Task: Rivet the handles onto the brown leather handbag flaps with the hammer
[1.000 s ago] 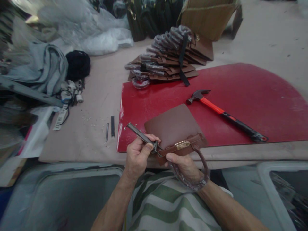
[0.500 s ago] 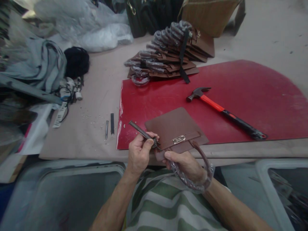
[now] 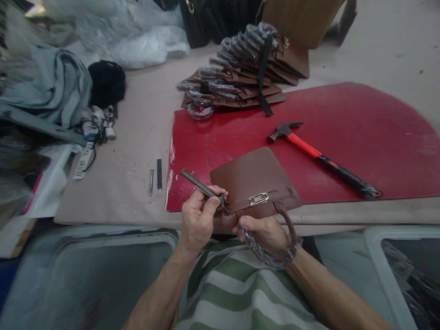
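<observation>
Brown bag (image 3: 249, 176): Lies over the near edge of the red board (image 3: 360, 128), its near side toward the front of the counter (image 3: 137, 114).
Clasp (image 3: 258, 198): Shines on a strap across the bag.
Handle (image 3: 292, 222): Loops from the bag's near side around the right hand (image 3: 264, 229), partly wrapped in clear plastic.
Right-hand grip: Pinches the bag's near left end at the handle's base, thumb on top.
Left-hand grip: Clamps the dark metal tool (image 3: 197, 181) between the thumb and fingers of the left hand (image 3: 198, 219).
Tool tip: Sits at the bag's near left corner; cannot tell whether touching.
Hammer (image 3: 321, 158): Rests on the board beyond the bag and to its right, head toward the left, black grip toward the near right.
Metal rod (image 3: 151, 182) and dark strip (image 3: 159, 174): Lie side by side on the counter, left of the board.
Stacked bags (image 3: 247, 94): Fan out at the board's far edge, handles wrapped, a black strap (image 3: 264, 73) across.
Farther back: Shows a cardboard box (image 3: 295, 23), a plastic heap (image 3: 147, 46) and a black bundle (image 3: 107, 83).
</observation>
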Available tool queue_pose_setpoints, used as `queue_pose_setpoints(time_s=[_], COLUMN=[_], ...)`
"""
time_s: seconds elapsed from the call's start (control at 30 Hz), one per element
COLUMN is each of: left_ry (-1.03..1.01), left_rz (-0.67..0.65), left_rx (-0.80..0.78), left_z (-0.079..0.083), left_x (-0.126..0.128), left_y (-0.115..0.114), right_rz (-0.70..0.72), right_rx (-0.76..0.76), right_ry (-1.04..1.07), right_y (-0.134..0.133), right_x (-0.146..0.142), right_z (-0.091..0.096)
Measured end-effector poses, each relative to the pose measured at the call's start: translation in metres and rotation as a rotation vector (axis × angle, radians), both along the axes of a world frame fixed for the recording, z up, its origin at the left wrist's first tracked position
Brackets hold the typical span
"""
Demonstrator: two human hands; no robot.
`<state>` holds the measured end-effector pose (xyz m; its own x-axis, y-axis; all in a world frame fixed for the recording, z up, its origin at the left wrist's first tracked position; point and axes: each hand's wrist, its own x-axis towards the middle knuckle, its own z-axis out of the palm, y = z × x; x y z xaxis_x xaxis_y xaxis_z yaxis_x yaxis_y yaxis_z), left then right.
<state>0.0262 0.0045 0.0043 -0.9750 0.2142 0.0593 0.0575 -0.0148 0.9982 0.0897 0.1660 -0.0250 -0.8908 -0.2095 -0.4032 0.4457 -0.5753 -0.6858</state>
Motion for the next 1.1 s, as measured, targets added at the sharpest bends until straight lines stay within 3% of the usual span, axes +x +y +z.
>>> queue_pose_setpoints(time_s=[0.2, 0.43, 0.67, 1.1], left_ry=[0.147, 0.001, 0.018, 0.328], left_rz=[-0.006, -0.001, -0.002, 0.023], left_rx=[-0.084, 0.102, 0.106, -0.236], left_z=[0.004, 0.001, 0.005, 0.014], left_x=[0.001, 0.000, 0.003, 0.006], left_y=[-0.001, 0.000, 0.001, -0.002], right_rz=[0.029, -0.004, 0.000, 0.005], right_rx=[0.004, -0.003, 0.010, -0.012], right_ry=[-0.016, 0.044, 0.076, 0.011], right_y=[0.002, 0.001, 0.002, -0.003], right_x=[-0.001, 0.000, 0.002, -0.002], right_z=[0.003, 0.004, -0.001, 0.004])
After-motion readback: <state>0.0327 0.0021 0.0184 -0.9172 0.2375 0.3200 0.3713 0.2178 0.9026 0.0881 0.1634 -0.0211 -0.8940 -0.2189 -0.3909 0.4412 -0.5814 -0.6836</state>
